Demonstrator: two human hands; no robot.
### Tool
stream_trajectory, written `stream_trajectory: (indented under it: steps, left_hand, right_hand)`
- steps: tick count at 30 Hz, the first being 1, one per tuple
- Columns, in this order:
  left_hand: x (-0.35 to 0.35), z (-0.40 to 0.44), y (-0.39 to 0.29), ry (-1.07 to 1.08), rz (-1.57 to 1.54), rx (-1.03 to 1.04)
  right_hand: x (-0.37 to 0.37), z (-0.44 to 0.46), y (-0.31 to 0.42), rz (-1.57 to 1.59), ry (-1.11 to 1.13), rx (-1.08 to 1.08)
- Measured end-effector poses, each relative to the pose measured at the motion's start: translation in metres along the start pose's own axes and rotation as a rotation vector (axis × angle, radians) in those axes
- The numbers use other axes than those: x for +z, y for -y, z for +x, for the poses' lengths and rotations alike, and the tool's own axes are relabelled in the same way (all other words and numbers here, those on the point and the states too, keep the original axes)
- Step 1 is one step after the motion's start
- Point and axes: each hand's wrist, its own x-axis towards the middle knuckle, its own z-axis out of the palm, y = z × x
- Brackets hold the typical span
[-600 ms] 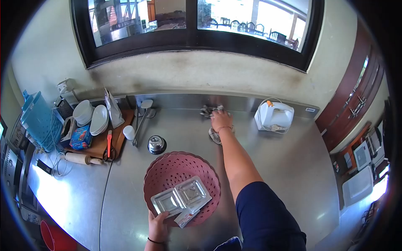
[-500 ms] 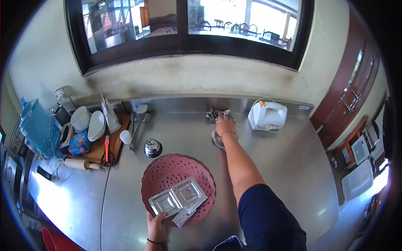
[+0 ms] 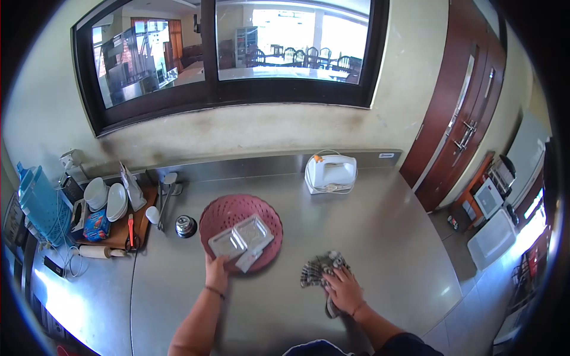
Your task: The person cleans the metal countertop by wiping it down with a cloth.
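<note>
My left hand (image 3: 215, 270) is closed on the near left rim of a round, pink, perforated plastic basket (image 3: 228, 215), thumb over the edge and the other fingers mostly hidden from me. The basket sits left of the middle of the broad, grey, stainless-steel table (image 3: 392, 255). In it lies a clear plastic hinged container (image 3: 253, 232), opened out, with a small, pale, flat packet (image 3: 248, 261) at its near edge, close to my thumb.

My right hand (image 3: 344, 291) lies flat, fingers a little spread, on top of a crumpled, black-and-white checked cloth (image 3: 314, 273). The cloth is on the table, to the right of the basket and nearer to me, the two well apart. I cannot tell whether my fingertips grip any of the fabric.

Farther off, against the back ledge, stands a white electric hand mixer (image 3: 331, 173). Just left of the basket is a shiny, round metal object (image 3: 185, 225) on a dark base. On the far left, white dishes (image 3: 117, 202) stand by a wooden rolling pin (image 3: 95, 251).
</note>
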Motion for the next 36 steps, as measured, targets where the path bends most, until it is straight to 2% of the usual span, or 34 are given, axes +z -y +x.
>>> stream_trajectory:
  steps: [3, 5, 8, 10, 12, 14, 16, 17, 19, 21, 23, 24, 27, 30, 33, 35, 36]
  left_hand:
    - [0.003, 0.083, 0.036, 0.073, 0.016, -0.096]
    - [0.044, 0.074, 0.02, -0.028, 0.02, -0.044]
    - [0.095, 0.025, 0.003, -0.353, 0.1, 0.003]
    - [0.098, -0.018, 0.016, -0.078, 0.264, 0.109]
    - [0.123, -0.098, -0.02, 0.402, 0.362, -0.066]
    - [0.142, -0.152, -0.043, 0.907, 0.249, -0.103]
    - [0.174, -0.206, -0.081, 1.307, 0.006, -0.079]
    - [0.189, -0.231, -0.092, 1.433, -0.197, -0.018]
    - [0.223, -0.268, -0.109, 1.655, -0.567, 0.123]
    - [0.235, -0.311, -0.12, 1.748, -0.787, 0.148]
    - [0.244, -0.353, -0.114, 1.711, -0.981, 0.153]
    - [0.257, -0.372, -0.102, 1.672, -1.12, 0.225]
    - [0.234, -0.392, -0.111, 1.733, -1.015, 0.052]
    - [0.239, -0.434, -0.105, 1.541, -1.238, 0.252]
    - [0.221, -0.448, -0.108, 1.578, -1.19, 0.164]
    - [0.204, -0.455, -0.112, 1.6, -1.15, 0.13]
    - [0.196, -0.46, -0.117, 1.612, -1.137, 0.117]
  right_hand:
    - [-0.011, -0.033, 0.002, 0.068, -0.007, 0.107]
    - [-0.011, -0.032, 0.001, 0.077, -0.032, 0.129]
    - [-0.006, -0.031, 0.001, 0.076, -0.067, 0.157]
    - [-0.004, -0.031, -0.002, 0.081, -0.078, 0.161]
    - [-0.004, -0.03, 0.0, 0.082, -0.106, 0.158]
    - [-0.003, -0.029, 0.0, 0.085, -0.141, 0.148]
    - [0.016, -0.029, -0.006, 0.054, -0.182, 0.138]
    - [0.026, -0.031, -0.007, 0.022, -0.208, 0.131]
    - [0.018, -0.036, 0.026, 0.076, -0.13, 0.053]
    - [0.017, -0.059, 0.065, 0.098, -0.075, -0.057]
    - [0.013, -0.079, 0.095, 0.087, -0.068, -0.191]
    - [0.01, -0.087, 0.1, 0.086, -0.125, -0.227]
    - [-0.006, -0.098, 0.076, 0.144, -0.043, -0.13]
    - [-0.012, -0.115, 0.002, -0.003, -0.149, 0.119]
    - [-0.036, -0.147, -0.052, -0.127, -0.247, 0.563]
    - [-0.024, -0.163, -0.08, -0.185, -0.396, 0.582]
    - [-0.022, -0.162, -0.074, -0.187, -0.373, 0.569]
